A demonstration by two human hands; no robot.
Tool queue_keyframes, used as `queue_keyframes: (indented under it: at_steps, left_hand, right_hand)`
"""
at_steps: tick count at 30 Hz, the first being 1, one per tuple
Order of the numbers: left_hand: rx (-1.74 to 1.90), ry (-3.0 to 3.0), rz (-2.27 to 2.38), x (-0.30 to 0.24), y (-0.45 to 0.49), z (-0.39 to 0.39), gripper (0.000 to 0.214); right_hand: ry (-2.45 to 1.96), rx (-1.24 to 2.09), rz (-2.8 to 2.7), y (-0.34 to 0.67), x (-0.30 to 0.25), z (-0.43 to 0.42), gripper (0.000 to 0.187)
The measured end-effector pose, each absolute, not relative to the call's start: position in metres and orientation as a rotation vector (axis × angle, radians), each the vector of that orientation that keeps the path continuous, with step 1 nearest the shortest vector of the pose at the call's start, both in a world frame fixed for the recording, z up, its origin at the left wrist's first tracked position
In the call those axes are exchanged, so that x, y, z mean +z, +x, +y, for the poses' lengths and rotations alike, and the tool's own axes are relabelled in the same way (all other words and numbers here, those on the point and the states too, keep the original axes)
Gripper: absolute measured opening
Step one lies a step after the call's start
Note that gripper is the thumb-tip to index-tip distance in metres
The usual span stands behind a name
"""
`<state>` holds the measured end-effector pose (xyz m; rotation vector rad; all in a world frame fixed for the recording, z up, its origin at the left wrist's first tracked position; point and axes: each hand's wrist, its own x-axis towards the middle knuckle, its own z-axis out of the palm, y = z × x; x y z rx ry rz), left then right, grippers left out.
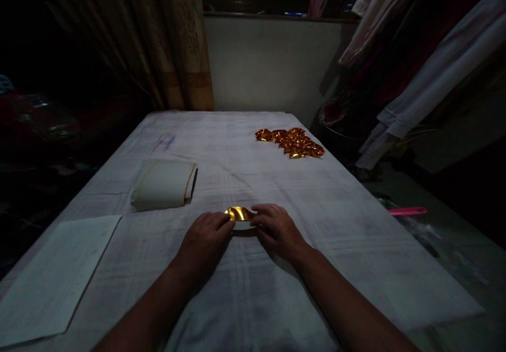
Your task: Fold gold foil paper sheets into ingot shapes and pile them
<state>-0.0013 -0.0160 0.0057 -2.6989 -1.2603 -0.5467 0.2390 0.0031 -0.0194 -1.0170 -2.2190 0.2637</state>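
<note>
A narrow strip of shiny gold foil paper (239, 214), with a pale lower edge, spans the gap between my hands just over the table. My left hand (208, 236) pinches its left end, fingers curled in. At the right end, my right hand (276, 229) grips it with bent fingers; the thumb is partly hidden. Both ends of the strip are covered by my fingers. Farther off to the right lies a heap of folded gold foil pieces (298, 144).
A folded pale packet (163, 186) lies left of my hands on the cloth-covered table (237, 299). Nearer the left edge is a white sheet (59, 278). Clothes (435, 62) hang beyond the right edge, above a pink-handled thing (409, 211). A curtain (177, 41) hangs behind.
</note>
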Motion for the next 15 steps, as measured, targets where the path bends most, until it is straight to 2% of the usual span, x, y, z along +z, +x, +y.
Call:
queue_keyframes:
  at_steps: [3, 7, 12, 15]
  left_hand:
    - [-0.647, -2.66, -1.224, 0.008, -0.005, -0.02, 0.028]
    - [-0.793, -2.685, -1.237, 0.013, 0.011, -0.035, 0.019]
    - [-0.774, -2.839, -1.254, 0.008, 0.021, -0.048, 0.021]
    - [-0.757, -2.831, -1.305, 0.002, 0.018, -0.047, 0.028]
  right_hand:
    - [-0.973, 0.408, -2.313, 0.236, -0.016, 0.001, 0.028]
    - [-1.061, 0.473, -2.287, 0.234, -0.015, 0.0, 0.025]
    - [-0.955, 0.504, -2.277, 0.239, -0.017, 0.003, 0.018]
    - [-0.922, 0.483, -2.295, 0.241, -0.017, 0.004, 0.021]
